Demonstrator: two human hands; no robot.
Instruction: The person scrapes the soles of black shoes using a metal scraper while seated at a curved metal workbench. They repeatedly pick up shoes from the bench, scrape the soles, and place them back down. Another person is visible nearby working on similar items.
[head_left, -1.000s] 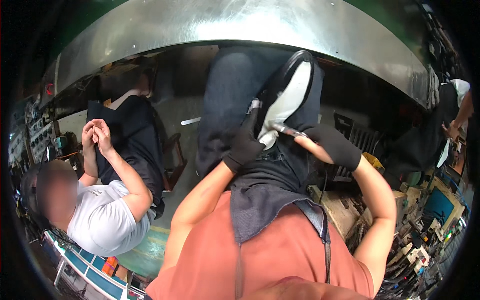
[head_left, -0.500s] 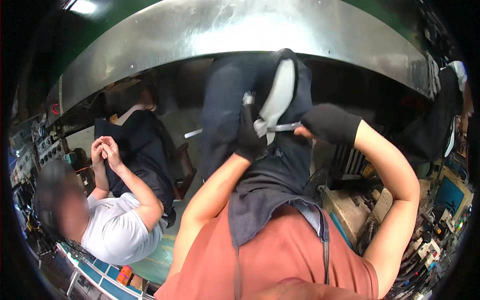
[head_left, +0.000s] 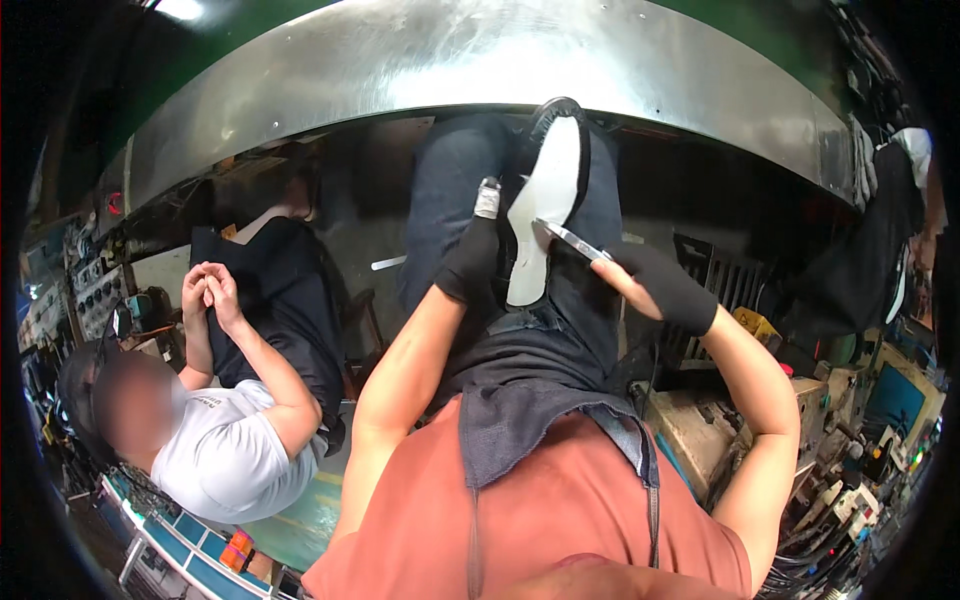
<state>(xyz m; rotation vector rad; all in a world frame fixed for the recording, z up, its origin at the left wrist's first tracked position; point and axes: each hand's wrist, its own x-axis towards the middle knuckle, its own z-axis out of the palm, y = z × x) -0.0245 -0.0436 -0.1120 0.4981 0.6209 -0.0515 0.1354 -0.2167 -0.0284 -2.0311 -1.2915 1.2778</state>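
Note:
A black shoe [head_left: 572, 112] lies bottom up across my lap, its white sole face [head_left: 555, 165] toward me. My left hand [head_left: 474, 252], in a black fingerless glove with white tape round one finger, is closed on the shoe's left side; the other fingers are hidden behind it. In my gloved right hand [head_left: 645, 280] is a slim silver metal hand tool [head_left: 572, 239], with the thumb along it. Its tip touches the white face near the middle, where a small edge looks raised. Whether it is a knife or pincers I cannot tell.
Beyond my knees curves a shiny metal bench edge [head_left: 480, 65]. On the left sits a co-worker [head_left: 245, 430] in a grey shirt, hands together. A cluttered machine [head_left: 700, 430] stands close on my right, and a dark cloth [head_left: 880, 240] hangs farther right.
My left hand has drawn back left from the shoe's white face to its side. My right hand has lowered slightly, and the tool has turned from level to slanting up-left.

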